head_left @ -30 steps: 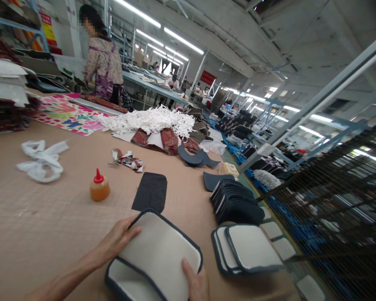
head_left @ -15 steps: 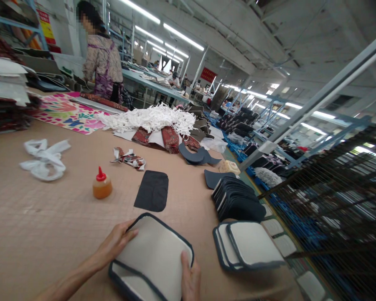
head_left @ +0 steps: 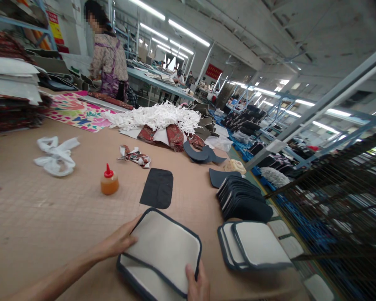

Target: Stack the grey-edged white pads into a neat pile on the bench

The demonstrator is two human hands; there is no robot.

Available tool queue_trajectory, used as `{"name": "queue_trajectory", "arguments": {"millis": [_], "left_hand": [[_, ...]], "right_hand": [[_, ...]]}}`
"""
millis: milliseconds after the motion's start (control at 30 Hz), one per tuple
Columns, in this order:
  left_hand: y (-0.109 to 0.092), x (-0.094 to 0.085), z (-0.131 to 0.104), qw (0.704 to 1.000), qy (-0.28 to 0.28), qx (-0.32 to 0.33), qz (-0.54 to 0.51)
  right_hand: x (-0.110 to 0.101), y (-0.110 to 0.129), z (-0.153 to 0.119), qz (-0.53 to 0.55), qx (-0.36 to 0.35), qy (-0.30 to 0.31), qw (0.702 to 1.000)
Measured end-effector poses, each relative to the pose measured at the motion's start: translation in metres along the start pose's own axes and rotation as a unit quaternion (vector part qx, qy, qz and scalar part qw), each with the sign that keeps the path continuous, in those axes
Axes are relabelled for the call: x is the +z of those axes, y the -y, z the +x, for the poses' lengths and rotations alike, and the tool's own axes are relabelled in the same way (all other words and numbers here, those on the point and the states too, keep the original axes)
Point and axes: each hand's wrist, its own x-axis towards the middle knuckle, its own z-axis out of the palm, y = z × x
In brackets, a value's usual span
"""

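Pressing down now, both hands, left hand and right hand, are grasping the top pad, lowering it flatter onto the pad below.

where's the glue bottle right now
The glue bottle stands on the table, left of the black patch and beyond the left hand.

Cream pad edged navy; amber glue bottle, red cap.

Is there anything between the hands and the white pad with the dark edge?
No. Both hands already touch the top pad: the left hand on its left edge, the right hand on its near corner. Nothing lies between.
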Motion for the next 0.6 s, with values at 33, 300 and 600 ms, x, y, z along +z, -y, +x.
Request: {"name": "queue_trajectory", "arguments": {"millis": [33,300,600], "left_hand": [[0.005,0.003,0.002,0.999,-0.03,-0.014,0.016],[-0.002,-0.004,-0.009,0.984,0.082,-0.046,-0.15],[0.026,0.008,-0.03,0.995,-0.061,-0.08,-0.02]], "right_hand": [[0.001,0.001,-0.001,-0.003,-0.009,0.002,1.0],[-0.004,-0.038,-0.005,0.136,0.09,0.017,0.986],[-0.013,-0.067,-0.011,0.108,0.075,0.052,0.99]]}}
